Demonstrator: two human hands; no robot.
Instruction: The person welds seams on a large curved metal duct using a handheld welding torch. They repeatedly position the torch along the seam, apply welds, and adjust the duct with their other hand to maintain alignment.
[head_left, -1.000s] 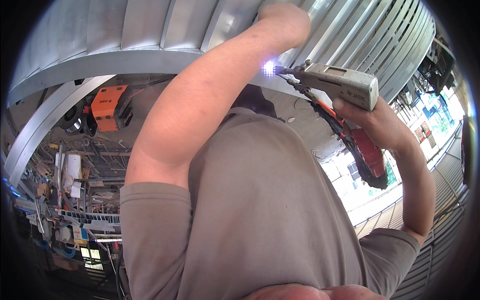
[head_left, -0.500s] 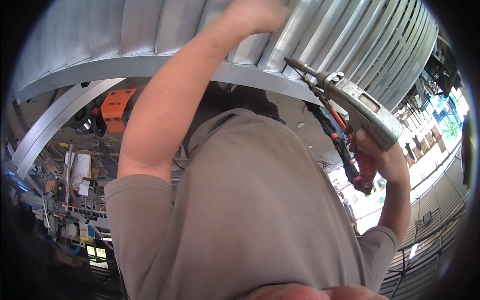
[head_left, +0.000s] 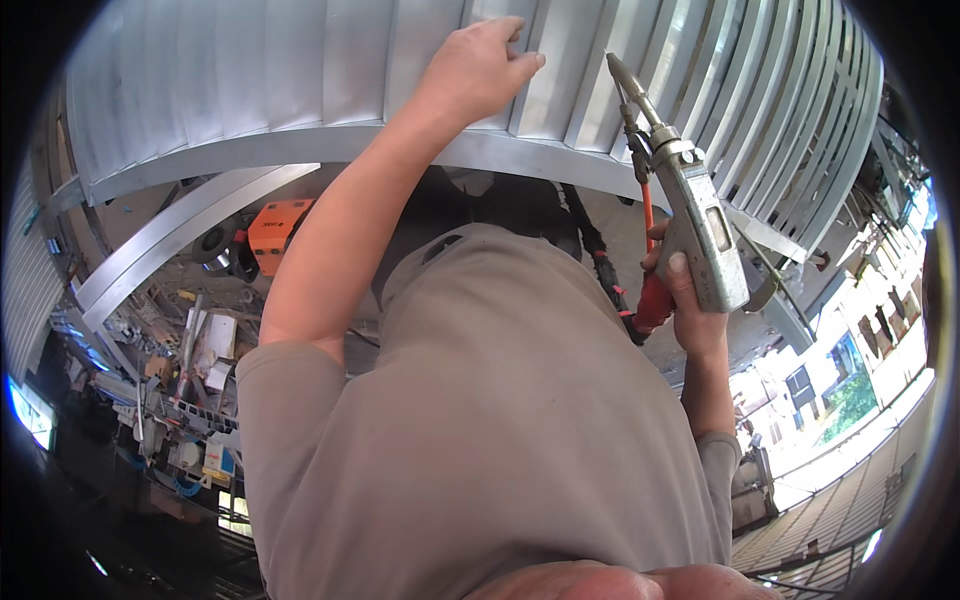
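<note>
Against the ribbed metal panel [head_left: 300,80] overhead, the left hand [head_left: 478,68] rests with its fingers [head_left: 500,30] curled loosely and pressed to the ribs, the thumb reaching toward the tool's tip; it grips nothing. Just to the right of that hand, the welding gun [head_left: 690,215] stands nearly upright, its slim nozzle pointing up at the panel and seeming to touch a rib, though contact cannot be told for sure. The right hand [head_left: 690,300] is wrapped around the gun's lower part, thumb laid flat on the grey body, the other fingers closed about the red handle [head_left: 652,300]. A black hose [head_left: 600,265] runs down from the handle, away from the panel, behind the person's grey shirt [head_left: 480,430]. Below the panel's curved lower rim, well to the left of the gun, an orange machine [head_left: 275,225] sits on the floor, and further down a cluttered rack [head_left: 190,400] stands beside a curved metal beam [head_left: 170,240].
</note>
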